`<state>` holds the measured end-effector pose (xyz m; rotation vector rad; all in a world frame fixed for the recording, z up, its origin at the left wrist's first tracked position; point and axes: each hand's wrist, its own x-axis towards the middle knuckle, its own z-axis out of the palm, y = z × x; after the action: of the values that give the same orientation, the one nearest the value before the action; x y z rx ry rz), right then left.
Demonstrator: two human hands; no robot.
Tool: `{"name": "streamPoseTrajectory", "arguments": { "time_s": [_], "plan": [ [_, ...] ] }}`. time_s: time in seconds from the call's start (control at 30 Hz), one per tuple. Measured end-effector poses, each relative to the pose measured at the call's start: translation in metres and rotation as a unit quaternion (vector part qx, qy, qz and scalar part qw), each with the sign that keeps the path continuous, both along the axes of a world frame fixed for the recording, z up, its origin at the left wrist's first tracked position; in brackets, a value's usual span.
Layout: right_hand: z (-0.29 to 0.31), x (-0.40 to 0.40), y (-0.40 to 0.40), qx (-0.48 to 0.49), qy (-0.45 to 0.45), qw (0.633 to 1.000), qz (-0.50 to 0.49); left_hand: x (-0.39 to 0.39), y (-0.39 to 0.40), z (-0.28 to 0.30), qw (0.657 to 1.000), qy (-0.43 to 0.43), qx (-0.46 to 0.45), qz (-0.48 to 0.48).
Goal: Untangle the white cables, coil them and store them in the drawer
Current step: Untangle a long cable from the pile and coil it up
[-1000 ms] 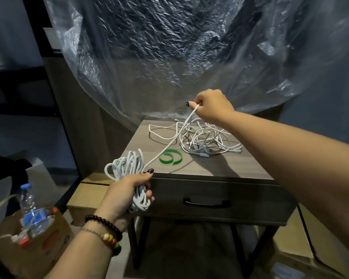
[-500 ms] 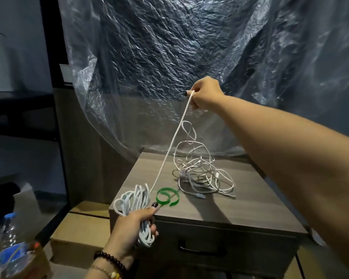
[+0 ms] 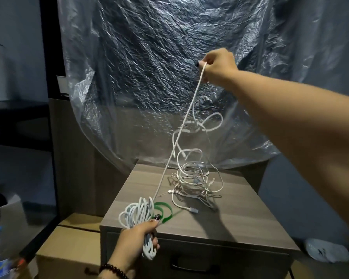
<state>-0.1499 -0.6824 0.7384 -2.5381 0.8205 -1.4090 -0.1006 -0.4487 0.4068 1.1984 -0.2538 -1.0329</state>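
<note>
White cable tangle [image 3: 195, 178] on nightstand top [image 3: 240, 214], upper loops lifted off surface, hanging from raised strand. I see taut strand [image 3: 179, 135] running from coiled bundle [image 3: 138, 215] up to right hand [image 3: 217, 64], raised high, fingers pinching strand. Left hand [image 3: 134, 241] low at front left corner, fingers curled round coiled bundle. Green strap [image 3: 163, 211] on top just beside bundle. Drawer [image 3: 210, 260] below closed, dark handle [image 3: 191, 265] visible. Crinkled plastic sheet [image 3: 149, 67] behind. Cardboard box [image 3: 69, 244] on floor left.

Dim room. Crinkled clear plastic sheet [image 3: 159, 77] hangs behind wood-grain counter [image 3: 240, 218]. Cardboard boxes [image 3: 69, 244] on floor at left; dark shelving [image 3: 18, 117] beyond.
</note>
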Motion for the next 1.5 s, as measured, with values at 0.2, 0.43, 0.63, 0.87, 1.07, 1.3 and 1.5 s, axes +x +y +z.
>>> {"name": "streamPoseTrajectory", "arguments": {
  "time_s": [0.2, 0.43, 0.63, 0.87, 1.07, 1.3, 1.5],
  "plan": [
    [0.046, -0.011, 0.013, 0.003, -0.106, 0.994, 0.016, -0.001, -0.003, -0.008, 1.000, -0.002, 0.012, 0.028],
    [-0.016, -0.035, 0.013, 0.095, 0.101, 0.989, 0.058, -0.005, 0.001, -0.011, 0.999, 0.006, 0.024, 0.037],
    [-0.064, -0.051, 0.000, 0.114, 0.217, 0.969, 0.029, -0.012, 0.002, -0.007, 1.000, 0.001, -0.003, 0.026],
    [-0.082, -0.074, 0.013, 0.107, 0.376, 0.918, -0.073, -0.013, -0.005, -0.002, 0.995, 0.071, -0.068, 0.011],
    [-0.115, -0.105, 0.010, 0.131, 0.519, 0.821, -0.198, -0.019, -0.011, -0.002, 0.985, 0.140, -0.097, 0.008],
    [-0.171, -0.137, 0.004, 0.135, 0.585, 0.790, -0.126, -0.032, -0.019, -0.002, 0.992, 0.098, -0.075, -0.016],
    [-0.192, -0.157, 0.033, 0.030, 0.525, 0.844, -0.103, -0.043, -0.028, -0.006, 0.998, -0.022, -0.052, -0.003]
  ]
}}
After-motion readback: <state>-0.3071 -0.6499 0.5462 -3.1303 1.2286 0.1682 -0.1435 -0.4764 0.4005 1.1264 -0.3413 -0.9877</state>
